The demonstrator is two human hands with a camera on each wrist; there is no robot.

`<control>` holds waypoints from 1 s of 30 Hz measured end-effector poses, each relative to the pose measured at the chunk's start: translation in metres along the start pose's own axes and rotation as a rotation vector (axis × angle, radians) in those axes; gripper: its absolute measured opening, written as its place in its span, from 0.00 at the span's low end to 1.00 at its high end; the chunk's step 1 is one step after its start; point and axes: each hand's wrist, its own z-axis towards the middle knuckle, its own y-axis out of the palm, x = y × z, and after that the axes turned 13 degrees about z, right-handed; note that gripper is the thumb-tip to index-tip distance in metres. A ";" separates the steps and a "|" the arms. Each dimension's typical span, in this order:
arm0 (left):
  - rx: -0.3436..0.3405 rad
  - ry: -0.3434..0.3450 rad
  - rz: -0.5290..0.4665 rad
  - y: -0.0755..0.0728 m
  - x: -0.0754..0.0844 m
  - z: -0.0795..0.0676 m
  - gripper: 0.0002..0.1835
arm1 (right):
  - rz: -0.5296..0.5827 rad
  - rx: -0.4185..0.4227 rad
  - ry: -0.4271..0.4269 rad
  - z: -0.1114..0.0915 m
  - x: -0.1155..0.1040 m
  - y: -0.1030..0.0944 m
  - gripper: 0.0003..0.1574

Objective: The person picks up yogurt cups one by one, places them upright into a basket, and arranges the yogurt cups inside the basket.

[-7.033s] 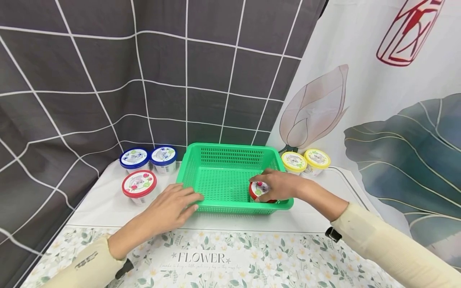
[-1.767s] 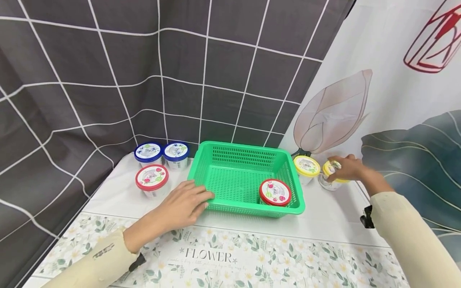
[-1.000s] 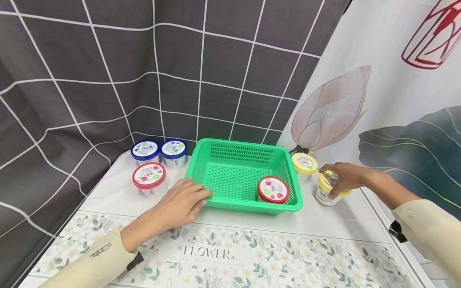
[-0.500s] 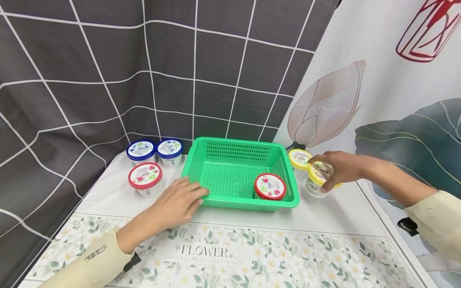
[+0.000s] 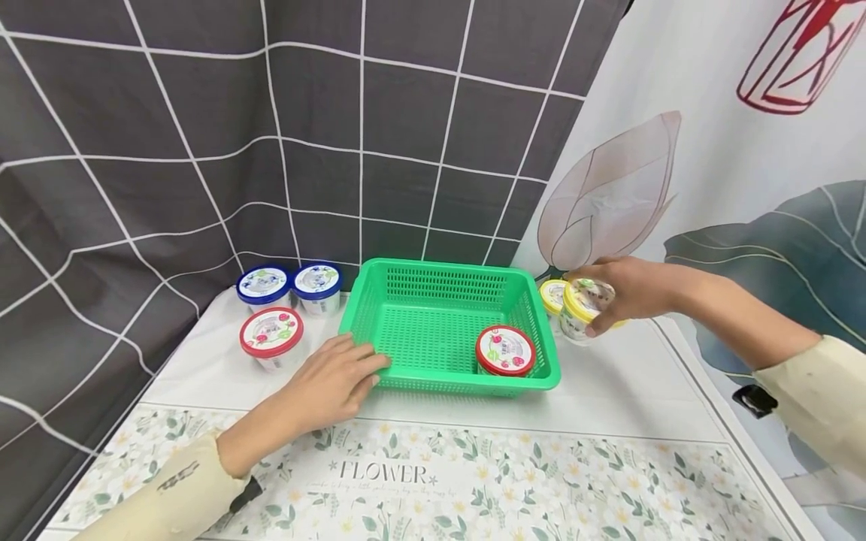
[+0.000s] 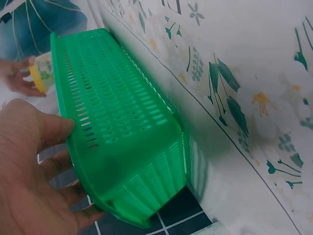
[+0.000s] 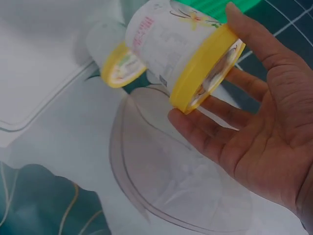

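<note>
R hand (image 5: 629, 289) grips yellow-lid tub (image 7: 171, 46) — pink txt (image 7: 143, 32) unclear — mat (image 5: 460, 505): "FLOWER"

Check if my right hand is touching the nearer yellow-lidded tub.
Touching. The right wrist view shows the right hand gripping the nearer yellow-lidded tub, thumb and fingers against opposite sides of its lid.

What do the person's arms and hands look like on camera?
The left sleeve and right sleeve are cream; the left one bears a dark mark, not legible. A left black fitting and right black fitting show at the sleeve ends. The left hand and right hand wear no gloves.
</note>
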 end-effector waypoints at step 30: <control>0.009 0.009 -0.017 0.000 -0.001 -0.003 0.13 | 0.011 0.079 -0.065 0.056 -0.047 0.018 0.59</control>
